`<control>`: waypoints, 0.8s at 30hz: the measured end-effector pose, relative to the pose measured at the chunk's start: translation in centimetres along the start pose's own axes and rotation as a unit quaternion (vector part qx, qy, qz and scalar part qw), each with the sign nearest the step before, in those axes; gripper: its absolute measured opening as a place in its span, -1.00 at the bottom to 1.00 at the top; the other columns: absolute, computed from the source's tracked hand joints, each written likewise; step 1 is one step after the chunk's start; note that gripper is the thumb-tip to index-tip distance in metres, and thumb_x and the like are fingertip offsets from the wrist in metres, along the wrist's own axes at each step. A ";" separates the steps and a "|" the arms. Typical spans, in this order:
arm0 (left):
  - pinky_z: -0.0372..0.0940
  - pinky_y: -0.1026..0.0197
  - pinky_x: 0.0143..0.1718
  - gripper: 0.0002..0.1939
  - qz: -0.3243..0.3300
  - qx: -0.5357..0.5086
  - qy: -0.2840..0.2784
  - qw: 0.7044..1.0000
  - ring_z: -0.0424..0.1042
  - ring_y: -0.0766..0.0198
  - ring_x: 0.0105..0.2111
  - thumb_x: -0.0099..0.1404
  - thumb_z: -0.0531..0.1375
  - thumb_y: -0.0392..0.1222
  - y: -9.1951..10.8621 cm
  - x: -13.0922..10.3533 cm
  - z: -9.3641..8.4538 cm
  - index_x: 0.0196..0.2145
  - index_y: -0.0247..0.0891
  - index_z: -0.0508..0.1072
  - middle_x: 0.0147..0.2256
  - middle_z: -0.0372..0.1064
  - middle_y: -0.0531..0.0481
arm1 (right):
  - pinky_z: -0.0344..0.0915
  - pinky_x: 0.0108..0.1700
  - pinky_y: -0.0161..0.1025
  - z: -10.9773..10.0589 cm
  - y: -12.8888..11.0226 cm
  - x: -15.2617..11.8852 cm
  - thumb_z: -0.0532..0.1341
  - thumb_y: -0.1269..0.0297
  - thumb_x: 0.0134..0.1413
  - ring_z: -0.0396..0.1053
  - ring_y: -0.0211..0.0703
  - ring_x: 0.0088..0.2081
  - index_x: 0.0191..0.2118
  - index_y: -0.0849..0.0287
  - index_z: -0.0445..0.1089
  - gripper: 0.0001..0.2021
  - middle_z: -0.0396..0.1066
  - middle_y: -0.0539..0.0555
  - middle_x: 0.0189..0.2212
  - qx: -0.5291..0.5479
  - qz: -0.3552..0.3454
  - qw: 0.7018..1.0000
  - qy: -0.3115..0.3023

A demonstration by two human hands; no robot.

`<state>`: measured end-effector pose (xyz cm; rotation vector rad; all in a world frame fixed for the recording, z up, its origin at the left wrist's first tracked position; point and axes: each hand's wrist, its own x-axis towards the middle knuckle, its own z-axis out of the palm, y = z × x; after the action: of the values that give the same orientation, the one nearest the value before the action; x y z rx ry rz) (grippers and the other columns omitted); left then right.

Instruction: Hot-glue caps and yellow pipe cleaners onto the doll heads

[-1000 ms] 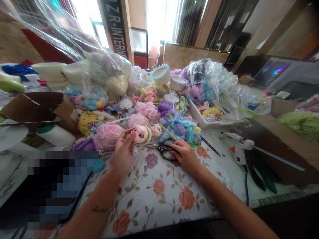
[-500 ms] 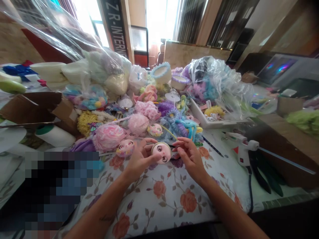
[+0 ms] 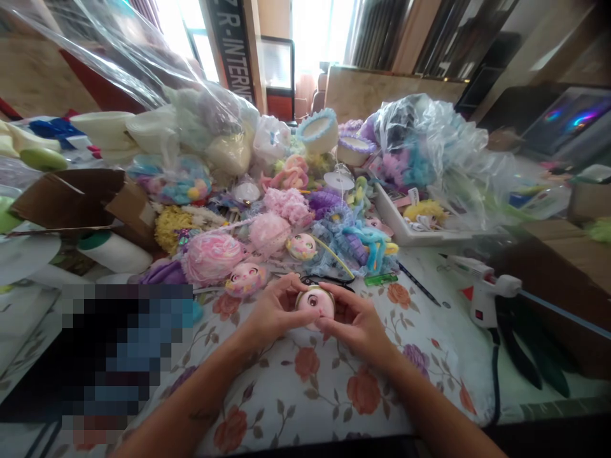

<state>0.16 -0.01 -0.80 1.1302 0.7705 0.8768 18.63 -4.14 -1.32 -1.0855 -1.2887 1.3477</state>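
Observation:
A round doll face point(image 3: 312, 305) with a large painted eye and a yellowish rim is held between both hands over the floral cloth point(image 3: 286, 407). My left hand point(image 3: 274, 308) grips its left side, the thumb across the front. From the right, my right hand point(image 3: 356, 318) closes on it too, its thumb covering the other eye. Just beyond lies a second doll face point(image 3: 301, 246) with green eyes, a thin yellow-green strip point(image 3: 337, 256) running from it. Another doll face point(image 3: 244, 278) with coloured trim rests to the left, near a pink yarn ball point(image 3: 213, 254).
A glue gun point(image 3: 482, 292) with a glue stick lies at right, beside a dark pen point(image 3: 419, 284). Behind the hands are a pink pompom point(image 3: 270, 233), a white tray point(image 3: 424, 236) and plastic-bagged materials. A cardboard box point(image 3: 81, 200) and thread cone point(image 3: 114, 251) stand left.
My right hand has let go of the yellow-green strip, which now lies on the table, and has come down onto the doll face. The view has shifted slightly.

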 end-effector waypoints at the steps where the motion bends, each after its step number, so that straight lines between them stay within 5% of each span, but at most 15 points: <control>1: 0.28 0.34 -0.42 -0.63 -0.001 -0.007 -0.004 1.000 0.39 0.37 -0.44 -0.02 0.42 -0.27 -0.1 0.1 0.0 -0.35 -0.28 0.29 -0.43 0.44 0.08 | 0.49 -0.13 -0.11 -0.1 0.1 -0.1 0.43 0.24 -0.10 0.50 0.02 -0.13 0.07 0.12 0.39 -0.45 0.50 0.13 -0.07 -0.012 -0.003 1.000 0.000; 5: 0.28 0.34 -0.39 -0.62 -0.007 -0.022 -0.022 0.999 0.40 0.37 -0.42 -0.06 0.43 -0.29 -0.4 0.2 0.0 -0.37 -0.28 0.31 -0.41 0.45 0.08 | 0.48 -0.11 -0.11 -0.2 0.4 -0.3 0.41 0.25 -0.06 0.48 0.02 -0.09 0.11 0.09 0.37 -0.45 0.46 0.13 0.01 -0.039 -0.007 0.999 -0.010; 10: 0.32 0.30 -0.34 -0.61 0.003 0.022 -0.008 1.000 0.46 0.27 -0.31 0.10 0.37 -0.13 0.6 0.1 0.2 -0.14 -0.28 0.40 -0.28 0.52 -0.04 | 0.51 -0.24 -0.18 0.2 0.2 0.3 0.42 0.24 -0.07 0.48 -0.02 -0.15 0.10 0.11 0.36 -0.44 0.50 0.11 -0.10 0.052 0.010 0.998 0.022; 14: 0.36 0.27 -0.32 -0.58 0.040 0.047 0.107 0.992 0.49 0.25 -0.31 0.21 0.28 -0.03 1.7 0.1 -1.0 -0.03 -0.27 0.41 -0.27 0.54 -0.08 | 0.51 -0.32 -0.24 0.1 -0.4 0.8 0.37 0.21 -0.01 0.48 -0.10 -0.23 0.01 0.11 0.37 -0.57 0.49 0.06 -0.20 0.168 0.044 0.984 0.051; 18: 0.27 0.35 -0.51 -0.74 0.086 0.090 0.221 0.967 0.34 0.39 -0.57 0.26 0.21 -0.04 1.7 0.5 -1.7 -0.28 -0.32 0.50 -0.54 0.40 0.06 | 0.50 -0.41 -0.26 -0.4 -0.7 1.1 0.31 0.22 0.02 0.45 -0.17 -0.34 -0.11 0.16 0.37 -0.70 0.45 0.04 -0.29 0.307 0.100 0.946 0.033; 24: 0.16 0.31 -0.57 -0.52 0.064 0.110 0.163 0.978 0.23 0.38 -0.63 0.35 0.06 0.04 0.6 0.3 -0.2 -0.66 -0.26 0.22 -0.66 0.23 0.05 | 0.49 -0.28 -0.21 -0.6 -0.7 1.1 0.34 0.31 -0.09 0.45 -0.12 -0.23 -0.02 0.13 0.31 -0.56 0.44 0.05 -0.19 0.317 0.093 0.943 0.042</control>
<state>0.02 0.46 -0.28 1.2581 1.0943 1.1231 19.09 -2.99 -0.64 -0.8043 -0.6152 1.6788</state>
